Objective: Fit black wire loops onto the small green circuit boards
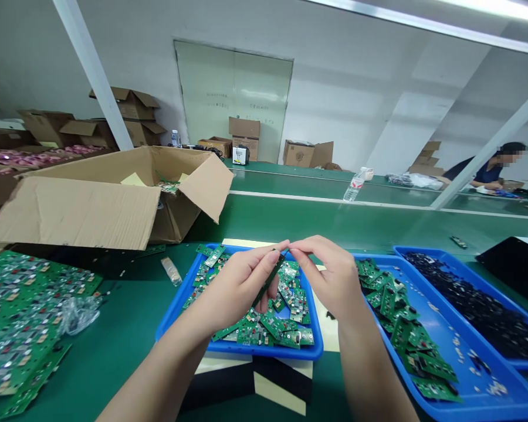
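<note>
My left hand (237,286) is closed around a small green circuit board (268,282), which it holds tilted and edge-on. At the board's upper end the thumb and fingertips of my right hand (334,274) are pinched together. Whatever lies between those fingertips is too small to make out. Both hands are above a blue tray (286,353) full of loose green circuit boards (297,337). To the right, a second blue tray (429,296) has more boards (426,363) along its left side and small pale and black pieces scattered on its bottom.
Farther right, another blue tray (517,364) is filled with small black parts (479,305). Large board panels (22,310) and a crumpled plastic bag (80,313) lie at left. An open cardboard box (74,208) stands behind them. A water bottle (355,184) and a person (484,173) are farther back.
</note>
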Motion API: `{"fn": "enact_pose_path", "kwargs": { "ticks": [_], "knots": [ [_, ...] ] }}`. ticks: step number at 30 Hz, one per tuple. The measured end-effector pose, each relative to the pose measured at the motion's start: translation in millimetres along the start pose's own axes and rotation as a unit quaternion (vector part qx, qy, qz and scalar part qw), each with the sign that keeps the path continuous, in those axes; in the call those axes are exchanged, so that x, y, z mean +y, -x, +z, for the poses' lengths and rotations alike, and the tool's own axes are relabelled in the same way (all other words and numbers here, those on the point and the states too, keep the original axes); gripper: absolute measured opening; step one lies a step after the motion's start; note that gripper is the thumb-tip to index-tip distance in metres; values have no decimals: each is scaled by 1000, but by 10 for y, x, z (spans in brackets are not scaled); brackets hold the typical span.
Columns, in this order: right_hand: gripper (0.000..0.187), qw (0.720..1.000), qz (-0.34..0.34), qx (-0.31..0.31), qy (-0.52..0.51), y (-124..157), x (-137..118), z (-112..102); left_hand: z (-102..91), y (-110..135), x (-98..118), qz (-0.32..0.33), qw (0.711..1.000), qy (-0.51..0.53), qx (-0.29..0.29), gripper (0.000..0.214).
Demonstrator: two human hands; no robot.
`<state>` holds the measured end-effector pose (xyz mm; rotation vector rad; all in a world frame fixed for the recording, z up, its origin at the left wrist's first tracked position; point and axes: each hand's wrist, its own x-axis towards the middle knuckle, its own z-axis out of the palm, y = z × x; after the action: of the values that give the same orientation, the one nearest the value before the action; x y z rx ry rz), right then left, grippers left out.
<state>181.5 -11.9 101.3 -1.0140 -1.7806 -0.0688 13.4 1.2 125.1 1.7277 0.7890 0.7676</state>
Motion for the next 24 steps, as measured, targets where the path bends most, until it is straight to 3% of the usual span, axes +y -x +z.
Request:
{"fn": "enact_pose_path", "kwargs": {
  "ticks": [4,7,10,12,14,16,18,21,24],
  "knots": [
    [15,998,-48,3,28,-4,27,47,-53,-17,10,-31,993,-91,-76,49],
    [24,997,-68,36,6,-7,22,83,-77,-28,10,-19,993,-80,-85,48],
    [42,995,-38,92,-22,-4,15,71,-88,-31,-22,21,997,-64,-40,40],
    [30,990,-11,140,-30,6,4,42,-88,-34,-60,57,996,-72,-7,30],
    [10,991,5,130,-38,19,-20,15,-80,-42,-98,81,993,-81,11,33],
    [4,994,21,84,-61,33,-53,4,-66,-53,-128,88,993,-77,13,39],
    [15,991,46,87,-93,44,-81,7,-50,-63,-150,97,993,-69,26,39],
    [40,976,83,158,-124,52,-93,8,-39,-74,-170,134,985,-75,75,35],
    [23,983,87,111,-119,51,-90,-10,-49,-80,-182,187,972,-84,118,31]
  ]
}}
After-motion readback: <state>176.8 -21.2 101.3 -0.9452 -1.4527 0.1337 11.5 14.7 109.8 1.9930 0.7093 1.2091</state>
